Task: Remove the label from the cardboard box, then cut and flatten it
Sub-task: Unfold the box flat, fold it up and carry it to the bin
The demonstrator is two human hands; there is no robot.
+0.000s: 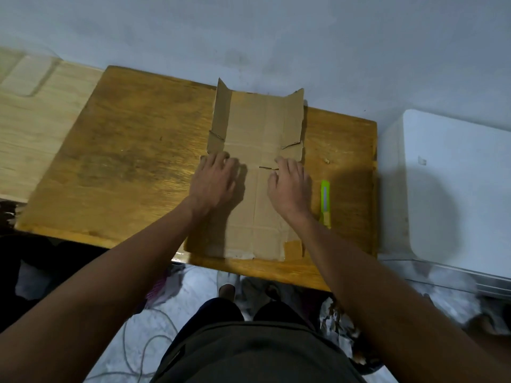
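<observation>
The cardboard box lies opened out almost flat on the wooden table, reaching from the far edge to the near edge. Its two far side flaps still tilt upward. My left hand presses palm-down on the cardboard's left side, fingers spread. Palm-down on the right side rests my right hand, fingers near a cut slit. A green utility knife lies on the table just right of my right wrist, untouched. I see no label.
A white appliance stands right of the table. A lighter wooden surface adjoins the table's left. A grey wall rises directly behind. Cables and clutter lie on the floor below the near edge.
</observation>
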